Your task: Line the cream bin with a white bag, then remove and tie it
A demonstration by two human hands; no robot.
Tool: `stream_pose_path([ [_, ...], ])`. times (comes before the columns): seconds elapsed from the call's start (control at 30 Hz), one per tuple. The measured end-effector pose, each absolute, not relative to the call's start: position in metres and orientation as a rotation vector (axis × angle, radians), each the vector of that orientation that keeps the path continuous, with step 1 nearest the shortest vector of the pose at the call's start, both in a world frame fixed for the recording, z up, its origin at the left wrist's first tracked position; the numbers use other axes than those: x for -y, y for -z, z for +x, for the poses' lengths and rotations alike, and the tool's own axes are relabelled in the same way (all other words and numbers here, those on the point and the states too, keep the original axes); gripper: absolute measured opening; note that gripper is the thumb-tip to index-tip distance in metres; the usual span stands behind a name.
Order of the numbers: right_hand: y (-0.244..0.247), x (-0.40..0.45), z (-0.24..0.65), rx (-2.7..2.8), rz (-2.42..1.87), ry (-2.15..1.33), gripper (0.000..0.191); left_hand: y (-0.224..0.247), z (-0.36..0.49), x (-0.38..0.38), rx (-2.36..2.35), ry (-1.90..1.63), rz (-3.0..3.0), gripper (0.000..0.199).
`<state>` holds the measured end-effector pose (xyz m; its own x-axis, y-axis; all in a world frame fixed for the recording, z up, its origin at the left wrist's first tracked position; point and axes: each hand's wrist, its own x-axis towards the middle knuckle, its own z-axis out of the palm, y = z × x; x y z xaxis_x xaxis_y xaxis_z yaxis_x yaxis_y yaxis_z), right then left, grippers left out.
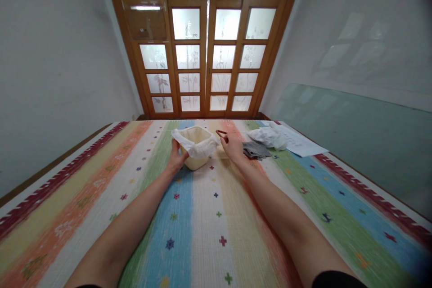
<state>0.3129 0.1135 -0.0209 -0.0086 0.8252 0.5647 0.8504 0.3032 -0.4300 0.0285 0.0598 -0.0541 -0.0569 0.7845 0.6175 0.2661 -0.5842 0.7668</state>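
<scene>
A small cream tub (196,163) stands just to the right of the person's left hand (177,157). It has four sides and soft, round corners. A thin white bag (202,147) lines it, and the top of the bag folds out over the rim and hangs down a little. The left hand holds the tub by its left side, with the thumb toward the front and the fingers up by the bag's edge. The inside of the tub looks pale, and the bag goes down into it.

The right hand (232,145) is just past the right side of the tub. Its fingers are closed on a thin, bent brown thing (221,132), which pokes out to the left toward the bag. It is too small to tell what it is.

Just to the right of the right hand lies a folded gray cloth (256,150). Behind that cloth, farther from the person, is a crumpled white bundle (269,137). A white paper (302,141) lies partly under the bundle, farther to the right.

Under both hands, a striped cover (209,216) with little stars and crosses lies over the worktop (56,163). Well beyond the hands stand brown doors (204,54) with cloudy glass.
</scene>
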Motion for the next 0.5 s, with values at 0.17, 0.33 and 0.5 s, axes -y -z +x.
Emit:
stream_pose_path([
  [0.17, 0.048, -0.111, 0.320, 2.315, -1.295, -0.028, 0.015, 0.048, 0.031, -0.060, -1.092, -1.755, 1.840, 0.088],
  [0.33, 0.041, -0.107, 0.310, 2.204, -1.152, -0.154, 0.018, 0.029, 0.030, -0.055, -1.176, -1.779, 1.849, 0.092],
  [0.5, 0.033, -0.117, 0.297, 1.916, -1.140, -0.387, 0.028, 0.004, 0.031, -0.050, -1.161, -1.849, 1.901, 0.107],
])
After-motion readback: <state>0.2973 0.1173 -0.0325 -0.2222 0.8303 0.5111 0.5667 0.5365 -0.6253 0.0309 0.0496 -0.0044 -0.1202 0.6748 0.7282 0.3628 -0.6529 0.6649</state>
